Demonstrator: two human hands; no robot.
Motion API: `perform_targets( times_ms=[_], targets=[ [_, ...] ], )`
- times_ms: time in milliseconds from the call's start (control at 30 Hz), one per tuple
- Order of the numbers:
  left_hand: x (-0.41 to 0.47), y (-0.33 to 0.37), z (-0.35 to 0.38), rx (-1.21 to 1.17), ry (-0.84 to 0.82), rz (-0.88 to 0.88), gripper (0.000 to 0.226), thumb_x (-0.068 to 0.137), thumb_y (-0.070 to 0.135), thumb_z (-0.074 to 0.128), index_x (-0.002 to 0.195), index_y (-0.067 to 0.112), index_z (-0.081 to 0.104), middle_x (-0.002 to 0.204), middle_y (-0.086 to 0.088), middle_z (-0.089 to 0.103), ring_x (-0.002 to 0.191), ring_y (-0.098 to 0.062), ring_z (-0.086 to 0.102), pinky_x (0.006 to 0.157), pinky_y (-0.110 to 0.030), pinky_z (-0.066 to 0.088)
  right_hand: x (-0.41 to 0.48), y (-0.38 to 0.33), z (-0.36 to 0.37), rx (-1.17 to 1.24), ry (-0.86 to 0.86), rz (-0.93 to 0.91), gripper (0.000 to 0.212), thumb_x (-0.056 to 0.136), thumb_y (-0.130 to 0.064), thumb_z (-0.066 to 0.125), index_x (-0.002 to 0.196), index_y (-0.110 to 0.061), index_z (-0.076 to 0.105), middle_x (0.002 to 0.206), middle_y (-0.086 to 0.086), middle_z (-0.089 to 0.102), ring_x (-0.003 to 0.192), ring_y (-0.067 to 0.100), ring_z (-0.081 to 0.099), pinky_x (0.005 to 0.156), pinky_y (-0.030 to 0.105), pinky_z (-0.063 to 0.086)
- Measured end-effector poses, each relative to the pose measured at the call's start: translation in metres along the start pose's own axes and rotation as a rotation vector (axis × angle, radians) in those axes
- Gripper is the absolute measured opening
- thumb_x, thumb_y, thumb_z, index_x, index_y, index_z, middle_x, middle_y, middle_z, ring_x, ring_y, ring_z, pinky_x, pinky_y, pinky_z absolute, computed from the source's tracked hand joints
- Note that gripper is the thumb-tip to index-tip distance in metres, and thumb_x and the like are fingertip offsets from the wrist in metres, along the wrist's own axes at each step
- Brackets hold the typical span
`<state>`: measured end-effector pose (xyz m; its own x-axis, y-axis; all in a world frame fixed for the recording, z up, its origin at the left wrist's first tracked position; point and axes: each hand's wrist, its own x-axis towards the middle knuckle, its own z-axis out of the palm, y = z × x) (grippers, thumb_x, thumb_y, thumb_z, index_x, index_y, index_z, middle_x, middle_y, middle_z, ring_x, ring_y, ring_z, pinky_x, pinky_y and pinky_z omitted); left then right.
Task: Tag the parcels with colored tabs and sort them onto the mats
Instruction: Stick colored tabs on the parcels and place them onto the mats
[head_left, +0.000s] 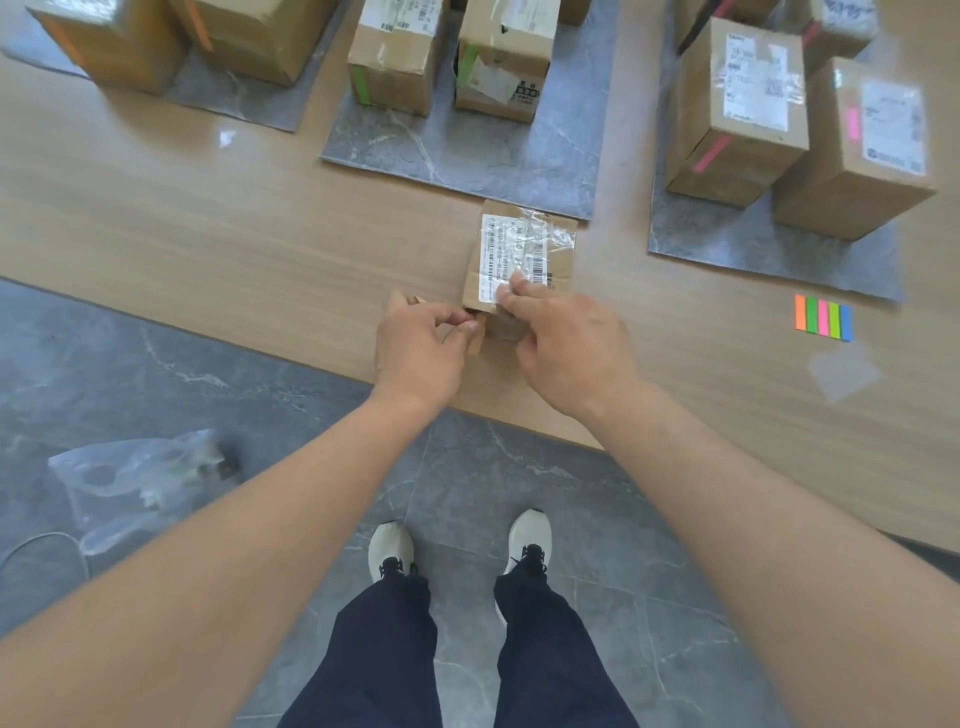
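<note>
**Desk:** What sits far left of the grip?

**Photographer:** The left mat (234, 98), grey, lies beyond and well left of the hands. It carries the orange-tabbed boxes (124, 52).

**Desk:** And the left hand?

**Photographer:** The left hand (421, 338) comes in on a bare forearm, knuckles up and fingers curled. Thumb and forefinger pinch a small brown flap at the near left corner of the parcel (524, 249). Whether the flap is cardboard or a tab cannot be told.

**Desk:** Where is the parcel?

**Photographer:** It is on the wooden table (208, 234), label up, between the two hands and on no mat. Just beyond the grip is the middle mat (467, 156), with the green-tabbed boxes (395, 62) standing farther back on it.

**Desk:** The right hand?

**Photographer:** The right hand (566, 343) arches over the parcel's near end with its fingers bent. Their tips press on the label, clasping the box.

**Desk:** Farther right?

**Photographer:** The right mat (701, 234) lies beyond and right of the grip, holding the pink-tabbed boxes (737, 104). Well right of the right hand, a strip of colored tabs (823, 318) lies flat on the table.
</note>
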<state>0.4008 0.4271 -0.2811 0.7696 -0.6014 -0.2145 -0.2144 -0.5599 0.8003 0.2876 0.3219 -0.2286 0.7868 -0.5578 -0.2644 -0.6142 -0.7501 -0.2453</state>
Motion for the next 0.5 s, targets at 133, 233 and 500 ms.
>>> perform_targets(
  times_ms=[133, 233, 500],
  targets=[
    [0.0, 0.001, 0.003, -0.052, 0.015, -0.034, 0.013, 0.089, 0.028, 0.076, 0.079, 0.031, 0.069, 0.096, 0.004, 0.041, 0.082, -0.012, 0.048, 0.079, -0.02, 0.037, 0.002, 0.005, 0.0, 0.0, -0.026, -0.009, 0.065, 0.099, -0.013, 0.046, 0.159, -0.037, 0.037, 0.168, -0.016, 0.027, 0.149, 0.016, 0.04, 0.113, 0.036, 0.042],
    [-0.001, 0.001, 0.007, -0.052, 0.045, -0.049, 0.011, 0.088, 0.032, 0.077, 0.079, 0.032, 0.07, 0.097, 0.004, 0.045, 0.09, -0.013, 0.052, 0.082, -0.021, 0.038, 0.003, 0.007, -0.001, -0.01, -0.042, -0.029, 0.067, 0.098, -0.012, 0.047, 0.16, -0.035, 0.036, 0.168, -0.015, 0.027, 0.152, 0.012, 0.035, 0.116, 0.035, 0.038],
    [0.002, -0.001, 0.009, 0.044, 0.161, 0.048, 0.019, 0.08, 0.037, 0.084, 0.083, 0.02, 0.077, 0.097, 0.001, 0.047, 0.091, -0.013, 0.05, 0.08, -0.019, 0.036, 0.004, 0.011, -0.006, -0.04, -0.101, -0.066, 0.076, 0.096, -0.007, 0.049, 0.163, -0.035, 0.027, 0.171, -0.015, 0.018, 0.155, 0.009, 0.026, 0.119, 0.031, 0.032]
  ],
)
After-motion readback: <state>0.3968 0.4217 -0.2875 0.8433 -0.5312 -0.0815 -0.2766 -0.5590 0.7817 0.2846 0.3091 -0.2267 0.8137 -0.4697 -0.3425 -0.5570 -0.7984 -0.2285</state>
